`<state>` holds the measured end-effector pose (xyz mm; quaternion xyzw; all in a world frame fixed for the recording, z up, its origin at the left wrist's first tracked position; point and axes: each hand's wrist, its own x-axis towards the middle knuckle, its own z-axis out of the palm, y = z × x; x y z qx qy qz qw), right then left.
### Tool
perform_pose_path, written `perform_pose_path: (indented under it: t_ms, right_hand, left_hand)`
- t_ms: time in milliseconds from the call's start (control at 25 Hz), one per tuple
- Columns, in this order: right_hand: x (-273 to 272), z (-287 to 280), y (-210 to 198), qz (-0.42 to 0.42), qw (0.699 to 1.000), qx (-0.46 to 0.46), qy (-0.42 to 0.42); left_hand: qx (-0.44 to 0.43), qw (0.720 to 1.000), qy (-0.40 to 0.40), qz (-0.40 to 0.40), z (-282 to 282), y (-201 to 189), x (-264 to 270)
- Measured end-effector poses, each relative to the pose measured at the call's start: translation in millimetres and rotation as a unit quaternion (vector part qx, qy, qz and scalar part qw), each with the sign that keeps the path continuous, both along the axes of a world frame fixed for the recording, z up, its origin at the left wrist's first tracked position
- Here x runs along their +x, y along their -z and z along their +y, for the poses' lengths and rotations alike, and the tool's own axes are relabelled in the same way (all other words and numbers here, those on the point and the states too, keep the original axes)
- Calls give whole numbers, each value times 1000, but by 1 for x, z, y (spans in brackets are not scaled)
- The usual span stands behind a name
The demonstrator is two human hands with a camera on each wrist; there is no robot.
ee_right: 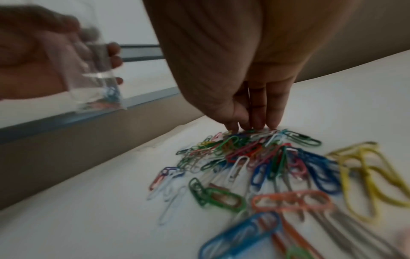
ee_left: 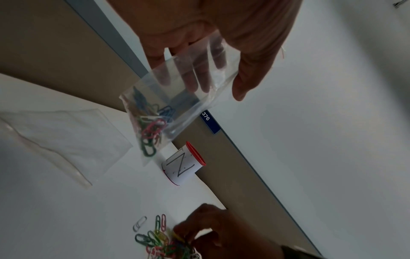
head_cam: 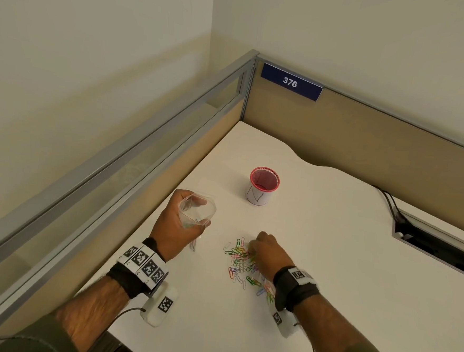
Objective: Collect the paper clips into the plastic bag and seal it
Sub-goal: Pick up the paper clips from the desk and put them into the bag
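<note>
The left hand (head_cam: pixel 176 225) grips the limp, slippery plastic bag (ee_left: pixel 177 98) by its mouth, left of the paper clips (head_cam: pixel 242 261) heaped on the tabletop (head_cam: pixel 331 237). The right hand (head_cam: pixel 269 254) fingertips (ee_right: pixel 255 122) press onto these light, tangling clips; best pinched in bunches.

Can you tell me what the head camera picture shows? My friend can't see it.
A person's left hand holds a clear plastic bag open above a white desk while their right hand reaches into a pile of colourful paper clips. A red mesh cup stands behind.
</note>
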<state>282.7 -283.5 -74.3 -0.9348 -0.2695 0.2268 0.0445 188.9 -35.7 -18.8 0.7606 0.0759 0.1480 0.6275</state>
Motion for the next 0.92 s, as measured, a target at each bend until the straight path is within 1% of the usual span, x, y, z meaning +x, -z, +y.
perform_pose_path:
  t_ms: [40, 160, 280, 360, 480, 720, 800, 920]
  right_hand:
    - [-7, -8, -3, 12, 1000, 16, 4]
    - [-17, -37, -15, 15, 997, 56, 57]
    - [-22, -50, -16, 40, 996, 19, 80]
    - [-26, -43, -10, 41, 997, 7, 63]
    - [-26, -25, -3, 19, 999, 4, 27]
    - [-14, -5, 5, -44, 999, -17, 9]
    - [-8, -4, 5, -46, 999, -11, 20]
    - [0, -7, 3, -23, 997, 18, 74]
  left_hand:
    - [1, 1000, 1, 0, 0, 0, 1]
    - [3, 1000, 5, -10, -3, 0, 1]
    - [8, 1000, 6, -16, -9, 1, 2]
    - [10, 1000, 9, -9, -15, 1, 1]
    - [17, 1000, 13, 1, -21, 0, -3]
    - [26, 999, -18, 15, -14, 2, -14]
    - [27, 999, -25, 19, -13, 2, -18]
    - [23, 999, -28, 28, -11, 3, -21]
